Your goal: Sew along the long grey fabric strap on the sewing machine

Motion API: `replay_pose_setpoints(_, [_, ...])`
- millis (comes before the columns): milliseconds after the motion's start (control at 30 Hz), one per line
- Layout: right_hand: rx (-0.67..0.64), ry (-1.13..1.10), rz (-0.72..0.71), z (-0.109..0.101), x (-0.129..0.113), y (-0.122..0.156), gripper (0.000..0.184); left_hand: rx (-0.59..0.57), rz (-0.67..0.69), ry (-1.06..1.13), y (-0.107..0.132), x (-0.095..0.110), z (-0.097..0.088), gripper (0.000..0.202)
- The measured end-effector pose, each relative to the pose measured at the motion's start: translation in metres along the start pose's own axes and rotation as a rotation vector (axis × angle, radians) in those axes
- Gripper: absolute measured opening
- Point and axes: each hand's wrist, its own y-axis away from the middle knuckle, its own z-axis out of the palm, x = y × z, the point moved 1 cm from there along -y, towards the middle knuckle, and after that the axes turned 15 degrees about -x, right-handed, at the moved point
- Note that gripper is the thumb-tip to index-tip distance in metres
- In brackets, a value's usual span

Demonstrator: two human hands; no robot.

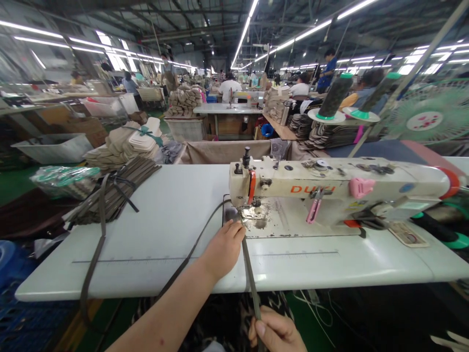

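A cream sewing machine [330, 188] stands on a white table [154, 234]. A narrow dark strap [248, 266] runs from under the needle area toward me. My left hand [223, 249] rests on the table just in front of the presser foot, fingers curled, pressing the strap at its upper end. My right hand [276, 332] is at the bottom edge below the table, pinched on the strap's lower end. Another length of dark strap [190, 249] curves left from the needle across the table.
A bundle of dark straps [113, 190] lies at the table's left, one strap hanging over the front edge. Stacks of beige cut pieces [128, 142] sit behind. Thread cones [335, 95] and a green fan [428, 117] stand right. Other workers sit far back.
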Motion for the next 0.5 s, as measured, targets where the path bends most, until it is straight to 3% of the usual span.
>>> replay_pose_setpoints(200, [-0.002, 0.097, -0.077, -0.0044, -0.0006, -0.0028, 0.040, 0.032, 0.013, -0.072, 0.0029, 0.0002, 0.0066, 0.034])
replay_pose_setpoints(500, [0.020, -0.091, 0.090, 0.0047, -0.0013, -0.0006, 0.048, 0.029, 0.019, -0.053, 0.0069, 0.0017, -0.0005, 0.036])
